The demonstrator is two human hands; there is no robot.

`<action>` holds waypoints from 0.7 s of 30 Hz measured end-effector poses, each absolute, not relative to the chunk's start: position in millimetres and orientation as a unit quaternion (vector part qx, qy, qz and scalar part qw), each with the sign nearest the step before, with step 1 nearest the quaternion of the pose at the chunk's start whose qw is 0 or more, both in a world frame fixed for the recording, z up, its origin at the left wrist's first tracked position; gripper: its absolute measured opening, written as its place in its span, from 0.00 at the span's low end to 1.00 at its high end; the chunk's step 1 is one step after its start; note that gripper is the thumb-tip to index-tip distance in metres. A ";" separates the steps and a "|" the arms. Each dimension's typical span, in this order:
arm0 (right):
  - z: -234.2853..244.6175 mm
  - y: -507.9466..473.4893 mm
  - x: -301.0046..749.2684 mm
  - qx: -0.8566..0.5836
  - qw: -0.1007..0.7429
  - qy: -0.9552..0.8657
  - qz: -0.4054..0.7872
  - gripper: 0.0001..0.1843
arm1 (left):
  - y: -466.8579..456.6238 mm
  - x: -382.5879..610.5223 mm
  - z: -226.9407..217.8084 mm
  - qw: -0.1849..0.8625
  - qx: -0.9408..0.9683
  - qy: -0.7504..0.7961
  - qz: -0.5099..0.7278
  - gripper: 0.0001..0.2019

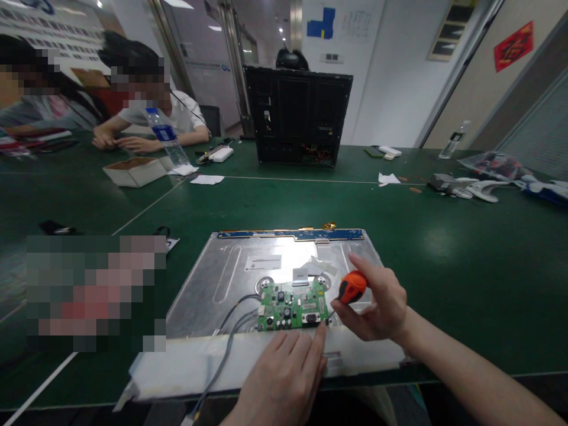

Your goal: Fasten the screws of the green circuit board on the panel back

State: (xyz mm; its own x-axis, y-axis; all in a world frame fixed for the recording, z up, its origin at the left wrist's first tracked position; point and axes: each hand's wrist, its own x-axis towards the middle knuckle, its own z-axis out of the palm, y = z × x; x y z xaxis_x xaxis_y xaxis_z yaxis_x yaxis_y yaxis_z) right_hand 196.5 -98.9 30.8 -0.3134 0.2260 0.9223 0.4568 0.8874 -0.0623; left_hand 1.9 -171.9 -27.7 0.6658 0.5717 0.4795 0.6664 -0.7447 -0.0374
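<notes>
A metal-backed display panel (195, 296) lies flat on the table in front of me. On its back sits a green circuit board (290, 303) with chips and a video connector, and dark cables (228, 349) run from its left side. My right hand (381, 302) grips an orange and black screwdriver (352, 287), tilted so that its shaft points down at the board's lower right corner. My left hand (288, 370) rests on the panel's near edge, fingers stretched out, with the index fingertip by that same corner. The screwdriver's tip is too small to make out clearly.
The green table (444, 266) carries a monitor housing (302, 115) standing at the back. A water bottle (166, 136) and an open box (135, 171) are at the left, near two seated people. Bags and gloves (470, 186) lie at the right, by another bottle (453, 141).
</notes>
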 end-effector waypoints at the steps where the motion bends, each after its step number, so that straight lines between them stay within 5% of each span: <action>1: 29.7 -99.1 196.5 -0.219 0.544 -0.803 -0.107 0.35 | -171.5 1.8 -27.7 0.107 -0.906 -0.342 -0.226 0.19; 21: 28.6 -97.1 194.1 -0.203 0.548 -0.807 -0.085 0.34 | -173.1 2.5 -28.8 0.105 -0.903 -0.346 -0.232 0.18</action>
